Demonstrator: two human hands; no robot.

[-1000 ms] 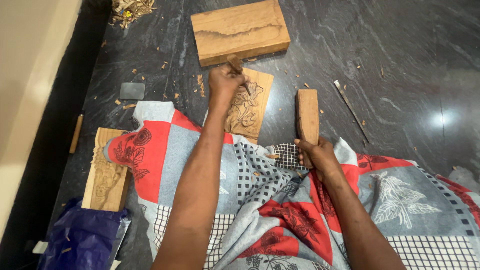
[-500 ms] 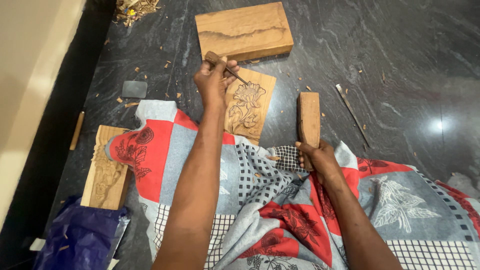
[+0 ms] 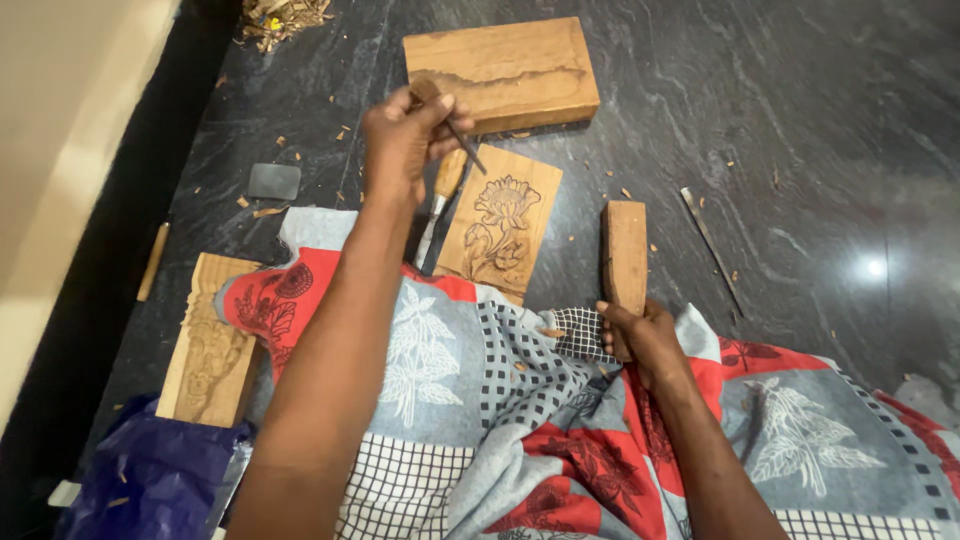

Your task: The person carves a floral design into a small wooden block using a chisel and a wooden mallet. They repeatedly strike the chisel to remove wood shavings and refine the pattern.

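Note:
My left hand (image 3: 405, 135) is raised above the floor, shut on a thin carving chisel (image 3: 463, 138) whose tip points down toward a small wooden panel (image 3: 500, 225) carved with a flower. Just left of the panel a second chisel with a wooden handle (image 3: 441, 195) lies on the floor. My right hand (image 3: 645, 335) grips the near end of a wooden mallet block (image 3: 625, 255) that rests on the floor to the panel's right. A patterned cloth (image 3: 520, 420) covers my lap.
A large plain wood block (image 3: 500, 72) lies beyond the panel. A carved wood piece (image 3: 205, 350) sits at left, partly under the cloth. A grey sharpening stone (image 3: 273, 181), a thin metal rod (image 3: 710, 245), wood chips (image 3: 280, 18) and a blue bag (image 3: 140, 480) lie around.
My left hand has lifted off the carved panel, holding the thin chisel up and to the left. The right hand stays on the mallet.

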